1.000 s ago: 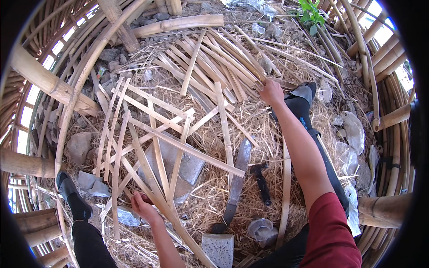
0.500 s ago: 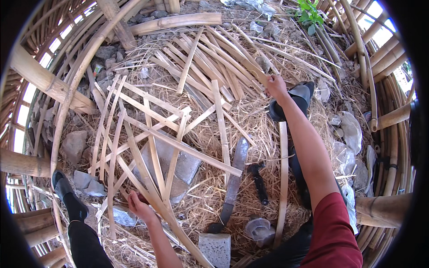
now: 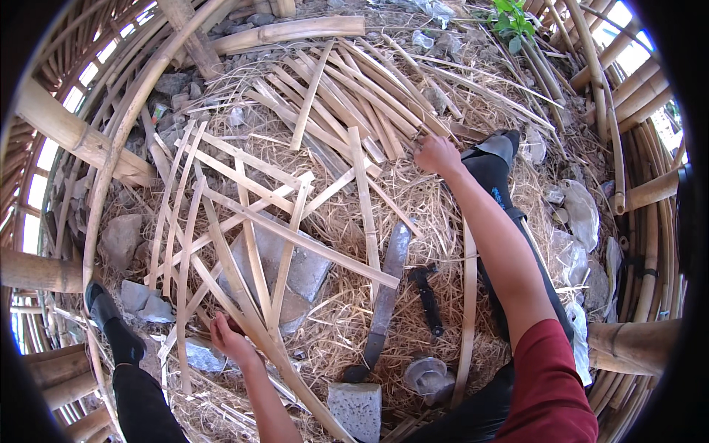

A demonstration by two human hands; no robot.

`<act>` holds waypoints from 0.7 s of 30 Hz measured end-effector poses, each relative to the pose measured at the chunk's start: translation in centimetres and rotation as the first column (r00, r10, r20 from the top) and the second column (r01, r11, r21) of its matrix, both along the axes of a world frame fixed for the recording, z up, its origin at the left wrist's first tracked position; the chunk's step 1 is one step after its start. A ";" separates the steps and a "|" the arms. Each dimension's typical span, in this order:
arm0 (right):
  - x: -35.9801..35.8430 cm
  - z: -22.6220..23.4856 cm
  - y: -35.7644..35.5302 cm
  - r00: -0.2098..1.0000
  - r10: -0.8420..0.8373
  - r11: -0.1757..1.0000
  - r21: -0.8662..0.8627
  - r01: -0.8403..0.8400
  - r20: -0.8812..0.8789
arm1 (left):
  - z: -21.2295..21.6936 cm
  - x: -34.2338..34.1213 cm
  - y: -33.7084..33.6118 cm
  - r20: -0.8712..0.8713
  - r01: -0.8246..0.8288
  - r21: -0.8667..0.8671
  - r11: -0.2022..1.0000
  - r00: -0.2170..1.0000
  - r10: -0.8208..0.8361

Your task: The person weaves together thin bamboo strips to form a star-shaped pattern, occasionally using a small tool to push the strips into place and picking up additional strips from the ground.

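My right hand [image 3: 437,155] reaches forward to the near ends of a fanned pile of split bamboo strips [image 3: 354,96]. Its fingers are closed at the end of one bamboo strip [image 3: 395,107], which still lies among the others. Lower left, my left hand [image 3: 233,341] is curled beside a group of crossed bamboo strips [image 3: 244,221]; something dark reddish shows behind its fingers, too hidden to name. Those crossed strips lie partly over a flat grey stone slab [image 3: 299,269]. Between my arms lies a long-bladed knife [image 3: 389,284].
A black tool [image 3: 427,301], a clear plastic cup [image 3: 430,378] and a grey block [image 3: 354,410] lie near my legs. Straw and shavings cover the ground. Bamboo poles [image 3: 81,136] surround the spot; plastic scraps [image 3: 580,218] and a green plant [image 3: 515,26] are at right.
My right hand has moved left and slightly nearer to me along the strip ends. My right foot and knee show more behind the arm. My left hand has hardly moved.
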State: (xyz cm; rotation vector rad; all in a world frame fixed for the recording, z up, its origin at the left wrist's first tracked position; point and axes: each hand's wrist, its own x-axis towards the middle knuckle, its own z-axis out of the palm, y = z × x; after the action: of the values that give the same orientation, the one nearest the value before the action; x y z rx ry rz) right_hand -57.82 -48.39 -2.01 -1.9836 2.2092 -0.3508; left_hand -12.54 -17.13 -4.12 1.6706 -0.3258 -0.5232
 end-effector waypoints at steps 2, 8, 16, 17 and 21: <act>-0.5 -0.5 -1.2 1.000 -0.001 0.999 0.040 0.000 0.027 | 0.0 -0.1 -0.5 -0.044 -0.041 -0.038 0.998 0.998 0.039; -0.4 -1.2 -3.6 0.919 0.333 0.920 0.285 -0.268 -0.212 | -0.4 0.3 -0.1 -0.057 -0.005 0.015 1.000 0.998 0.006; -4.0 0.4 -2.8 0.719 -0.234 0.932 0.361 -0.025 0.654 | 1.1 -0.7 -0.7 -0.090 -0.071 -0.013 0.997 0.994 0.070; -4.4 0.5 -2.7 0.699 -0.279 0.932 0.362 0.031 0.658 | 0.8 -0.6 -0.5 -0.061 -0.054 0.005 0.999 0.997 0.054; -4.4 -0.7 -1.4 0.943 0.057 0.990 0.104 -0.097 0.329 | 0.4 -0.7 -0.7 -0.023 -0.054 0.012 0.998 0.998 0.055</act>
State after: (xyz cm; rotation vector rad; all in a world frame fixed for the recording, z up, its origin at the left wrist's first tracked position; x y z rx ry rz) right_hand -62.24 -49.78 -2.68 -1.7951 1.8979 -0.4853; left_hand -13.21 -17.82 -3.70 1.6785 -0.2602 -0.5042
